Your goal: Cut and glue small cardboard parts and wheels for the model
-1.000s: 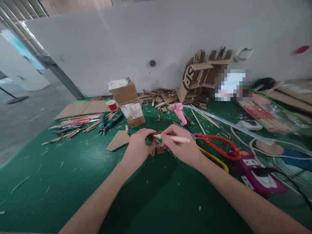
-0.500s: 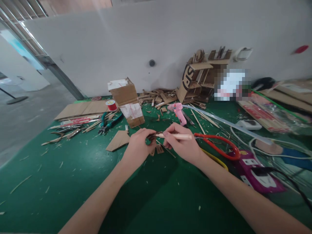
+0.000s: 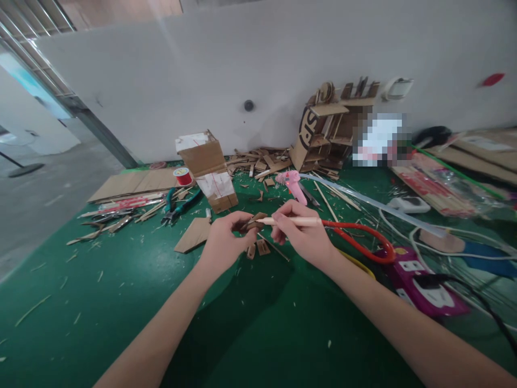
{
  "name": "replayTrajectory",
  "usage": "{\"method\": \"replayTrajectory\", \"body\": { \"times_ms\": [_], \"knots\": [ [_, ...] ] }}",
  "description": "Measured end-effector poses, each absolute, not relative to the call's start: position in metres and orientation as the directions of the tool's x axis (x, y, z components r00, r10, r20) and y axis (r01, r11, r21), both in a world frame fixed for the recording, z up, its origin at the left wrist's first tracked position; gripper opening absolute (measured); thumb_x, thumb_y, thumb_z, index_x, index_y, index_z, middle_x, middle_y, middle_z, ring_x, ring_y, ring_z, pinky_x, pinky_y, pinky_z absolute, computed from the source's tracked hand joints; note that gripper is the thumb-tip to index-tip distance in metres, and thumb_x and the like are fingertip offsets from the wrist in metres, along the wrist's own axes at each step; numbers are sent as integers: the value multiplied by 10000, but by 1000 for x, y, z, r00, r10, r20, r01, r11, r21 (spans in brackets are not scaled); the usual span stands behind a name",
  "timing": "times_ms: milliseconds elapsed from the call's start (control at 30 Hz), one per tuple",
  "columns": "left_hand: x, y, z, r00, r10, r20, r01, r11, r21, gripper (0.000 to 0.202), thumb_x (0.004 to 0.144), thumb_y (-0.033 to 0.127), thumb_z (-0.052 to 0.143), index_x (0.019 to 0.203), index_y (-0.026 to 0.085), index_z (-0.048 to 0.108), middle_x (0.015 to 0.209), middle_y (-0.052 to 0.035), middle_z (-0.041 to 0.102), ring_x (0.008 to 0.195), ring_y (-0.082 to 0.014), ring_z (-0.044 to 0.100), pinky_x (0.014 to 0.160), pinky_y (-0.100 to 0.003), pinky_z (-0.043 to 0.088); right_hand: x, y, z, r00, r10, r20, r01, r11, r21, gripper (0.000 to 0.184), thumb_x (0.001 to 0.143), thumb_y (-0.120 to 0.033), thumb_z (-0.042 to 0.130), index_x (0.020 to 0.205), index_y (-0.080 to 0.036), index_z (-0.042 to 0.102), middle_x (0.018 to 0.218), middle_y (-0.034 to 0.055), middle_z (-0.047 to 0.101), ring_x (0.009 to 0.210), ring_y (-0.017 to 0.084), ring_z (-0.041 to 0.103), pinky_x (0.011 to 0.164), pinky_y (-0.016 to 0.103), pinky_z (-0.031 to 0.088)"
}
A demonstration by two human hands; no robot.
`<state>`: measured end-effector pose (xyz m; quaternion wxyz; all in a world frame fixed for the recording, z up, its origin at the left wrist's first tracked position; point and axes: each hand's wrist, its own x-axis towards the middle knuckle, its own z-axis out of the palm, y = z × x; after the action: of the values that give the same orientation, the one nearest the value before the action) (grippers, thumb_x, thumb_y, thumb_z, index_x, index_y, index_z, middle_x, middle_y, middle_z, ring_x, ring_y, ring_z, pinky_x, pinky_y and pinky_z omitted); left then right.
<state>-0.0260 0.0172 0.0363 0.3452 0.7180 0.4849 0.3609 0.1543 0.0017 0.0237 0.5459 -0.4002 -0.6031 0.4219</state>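
Note:
My left hand [image 3: 224, 234] is closed on a small brown cardboard piece [image 3: 255, 221], pinched between thumb and fingers. In my right hand [image 3: 305, 234] is a pale peach pen [image 3: 302, 221], gripped as for writing. Its tip points left and meets or nearly meets the cardboard piece; I cannot tell which. Beneath the hands lie small cardboard cut-outs [image 3: 263, 247] and a thin wooden stick [image 3: 275, 248]. Beyond my right hand a pink glue gun [image 3: 294, 186] rests with a long clear glue stick [image 3: 371, 202]. A flat cardboard piece [image 3: 193, 235] is left of my left hand.
Red-handled scissors [image 3: 365, 237] and a purple power strip [image 3: 428, 283] lie right. Green-handled pliers [image 3: 177, 206], a red thread spool [image 3: 183, 176] and a folded cardboard piece [image 3: 208, 167] are left. A cardboard shelf model [image 3: 323, 129] stands by the wall, near cardboard scraps [image 3: 262, 160].
The small cardboard piece has turned and shows more of its surface between my left fingers. My right hand has drawn slightly away from the left. The view has shifted a little.

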Motion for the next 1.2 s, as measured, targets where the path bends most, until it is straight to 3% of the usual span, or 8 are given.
{"method": "replayTrajectory", "body": {
  "times_ms": [333,667,800,1000,1200],
  "knots": [
    [-22,16,37,195,977,93,205,-133,970,244,696,312,715,863,138,688,799,-36,706,722,-151,623,689,-272,506,155,3,26,-35,942,334,-37,332,-942,250,882,-403,603,744,-200,555,556,-32,642,457,107,584,448,233,497],
    [-23,14,40,258,957,132,329,-216,919,210,714,280,675,877,151,703,749,-20,703,665,-150,611,620,-257,495,152,-2,31,-82,933,351,5,352,-936,262,882,-429,598,758,-200,568,573,-25,638,474,108,572,462,242,487],
    [-23,14,40,233,963,136,315,-207,926,214,714,286,684,880,152,697,774,-24,707,694,-155,620,656,-268,502,154,0,30,-62,932,357,18,359,-933,243,887,-401,598,755,-199,570,578,-27,638,478,106,574,474,240,493],
    [-27,19,36,123,986,117,107,-130,986,261,718,310,725,913,143,681,851,-43,714,793,-158,633,765,-284,497,156,1,26,-43,932,359,5,359,-933,228,906,-375,581,757,-204,556,575,-31,637,478,107,581,471,237,497],
    [-25,20,31,153,987,42,-34,-37,999,269,697,298,764,908,145,696,862,-39,706,804,-152,626,777,-273,483,153,-3,27,-36,893,448,28,449,-893,163,922,-352,567,849,-206,564,638,-20,647,544,117,600,494,243,492]
  ]
}}
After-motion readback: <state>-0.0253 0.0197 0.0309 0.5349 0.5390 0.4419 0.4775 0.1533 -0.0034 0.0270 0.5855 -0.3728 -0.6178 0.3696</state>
